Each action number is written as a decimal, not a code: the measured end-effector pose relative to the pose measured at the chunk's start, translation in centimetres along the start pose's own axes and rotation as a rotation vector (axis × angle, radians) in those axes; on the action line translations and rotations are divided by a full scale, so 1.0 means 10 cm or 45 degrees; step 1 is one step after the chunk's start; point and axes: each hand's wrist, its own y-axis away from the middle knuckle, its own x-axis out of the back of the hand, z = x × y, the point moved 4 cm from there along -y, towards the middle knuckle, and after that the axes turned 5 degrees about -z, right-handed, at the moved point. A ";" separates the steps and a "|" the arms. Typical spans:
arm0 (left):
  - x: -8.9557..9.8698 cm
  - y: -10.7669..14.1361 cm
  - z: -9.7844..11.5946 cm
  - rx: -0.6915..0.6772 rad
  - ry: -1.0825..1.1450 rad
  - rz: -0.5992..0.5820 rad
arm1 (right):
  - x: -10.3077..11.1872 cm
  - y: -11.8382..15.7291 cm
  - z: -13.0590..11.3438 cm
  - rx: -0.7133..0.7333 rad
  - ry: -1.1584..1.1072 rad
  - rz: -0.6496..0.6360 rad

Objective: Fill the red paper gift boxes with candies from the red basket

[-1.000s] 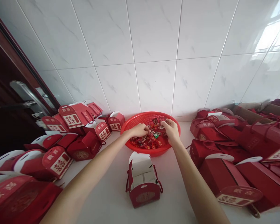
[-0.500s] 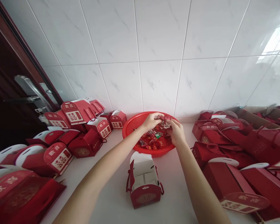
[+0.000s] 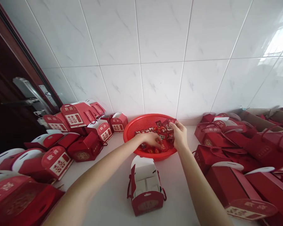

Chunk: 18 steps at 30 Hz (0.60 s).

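Observation:
A red plastic basket (image 3: pixel 134 123) holds small wrapped candies (image 3: pixel 159 127), mostly red. My left hand (image 3: pixel 152 140) reaches down among them, fingers curled at the candies; what it grips, if anything, is hidden. At the basket's right side, my right hand (image 3: pixel 180 133) pinches a red wrapped candy (image 3: pixel 171 121) above the rim. In front of the basket stands an open red box (image 3: pixel 147 201) with a white lining, a divider inside and red cord handles at its sides.
Many red gift boxes (image 3: pixel 58 161) crowd the left side, some stacked. More red boxes (image 3: pixel 231 182) and a brown carton (image 3: pixel 252 116) fill the right. A tiled wall (image 3: pixel 160 88) rises behind the basket, and a dark door with a metal handle (image 3: pixel 33 91) stands at the far left.
My left hand has moved down from beside my right hand into the candies. My right hand has shifted slightly and still holds a red wrapped candy.

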 end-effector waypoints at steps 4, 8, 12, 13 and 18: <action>-0.17 -0.01 -0.03 0.043 -0.214 -0.137 | -0.01 0.01 -0.01 -0.002 0.013 -0.016; -0.15 -0.09 -0.12 0.090 -0.345 -0.056 | -0.01 0.02 -0.01 -0.002 0.028 -0.015; -0.03 -0.08 -0.22 0.099 -0.376 0.067 | -0.01 0.01 0.00 0.000 0.052 -0.008; 0.00 -0.07 -0.24 0.102 -0.366 0.096 | -0.01 0.01 0.00 0.000 0.059 -0.005; 0.08 -0.03 -0.31 0.134 -0.233 0.217 | -0.02 0.02 -0.01 -0.015 0.069 -0.023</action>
